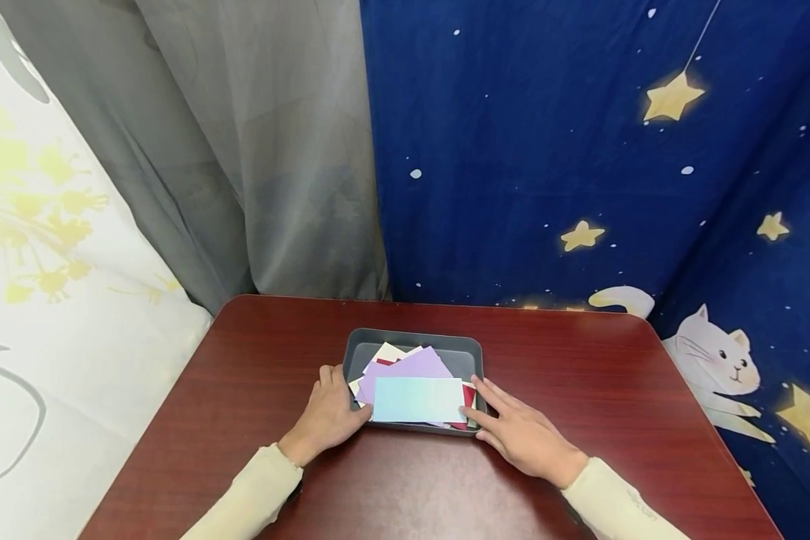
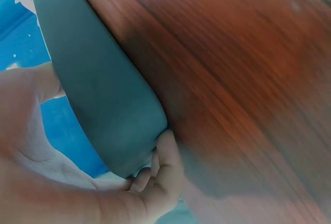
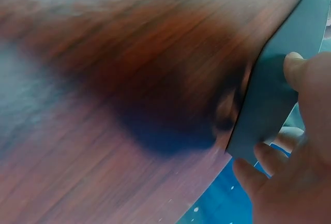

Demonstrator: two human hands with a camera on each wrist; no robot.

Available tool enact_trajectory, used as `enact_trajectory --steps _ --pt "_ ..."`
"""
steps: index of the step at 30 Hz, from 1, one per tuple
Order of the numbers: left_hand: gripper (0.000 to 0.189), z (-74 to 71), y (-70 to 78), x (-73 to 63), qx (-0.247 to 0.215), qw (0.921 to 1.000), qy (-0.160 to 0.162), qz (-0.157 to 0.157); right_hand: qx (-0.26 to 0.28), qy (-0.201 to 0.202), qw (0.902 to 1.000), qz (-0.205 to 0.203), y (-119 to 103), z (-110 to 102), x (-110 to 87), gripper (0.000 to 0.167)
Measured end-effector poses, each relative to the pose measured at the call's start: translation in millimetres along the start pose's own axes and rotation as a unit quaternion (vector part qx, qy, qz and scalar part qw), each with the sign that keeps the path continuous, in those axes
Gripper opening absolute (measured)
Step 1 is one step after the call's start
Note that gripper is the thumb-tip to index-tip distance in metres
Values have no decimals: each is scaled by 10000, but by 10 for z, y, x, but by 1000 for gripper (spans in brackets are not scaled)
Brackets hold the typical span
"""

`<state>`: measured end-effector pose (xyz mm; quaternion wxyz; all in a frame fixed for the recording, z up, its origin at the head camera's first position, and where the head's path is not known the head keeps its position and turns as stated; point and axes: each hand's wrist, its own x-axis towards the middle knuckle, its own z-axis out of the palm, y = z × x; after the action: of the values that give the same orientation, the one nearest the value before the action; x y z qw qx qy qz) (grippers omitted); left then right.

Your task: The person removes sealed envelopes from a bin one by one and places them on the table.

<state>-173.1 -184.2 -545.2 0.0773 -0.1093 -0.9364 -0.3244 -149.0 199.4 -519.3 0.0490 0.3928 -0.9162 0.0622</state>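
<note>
Holding the tray (image 1: pixel 421 335), head view: left hand (image 1: pixel 331 412) at the tray's left end, thumb over the near corner, fingertips bunched; right hand (image 1: pixel 523 435) at its right end, fingers spread, one fingertip at the right edge of the light blue card (image 1: pixel 415 400) (touching or just above it, I cannot tell).
Card pile, head view: inside the tray, with the light blue card on top, toward the near wall and between the hands; a purple card (image 1: pixel 418 365) partly beneath it, cream and red sheets peeping out (too covered to count).
Tabletop, head view: reddish-brown table (image 1: pixel 567 375) under and around the tray; blue curtain (image 1: pixel 499 150) beyond it.
Tray corner, left wrist view: left thumb and curled fingers on either side of it, gripping.
Tray wall, right wrist view: right thumb against its dark face, the other fingers set apart around the tray's end, gripping.
</note>
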Motion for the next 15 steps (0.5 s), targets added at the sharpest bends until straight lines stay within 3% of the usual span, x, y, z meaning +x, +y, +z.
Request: enact_trajectory --steps 1,8,15 --pt "82 22 -9 2 20 10000 24 66 16 -3 10000 15 9 -9 -20 44" --pt "85 -100 357 4 36 9988 -403 -270 172 74 9998 78 77 -58 -129 43" --pt "87 -55 444 5 43 9979 -539 -358 223 299 9993 -22 143 -27 -209 42"
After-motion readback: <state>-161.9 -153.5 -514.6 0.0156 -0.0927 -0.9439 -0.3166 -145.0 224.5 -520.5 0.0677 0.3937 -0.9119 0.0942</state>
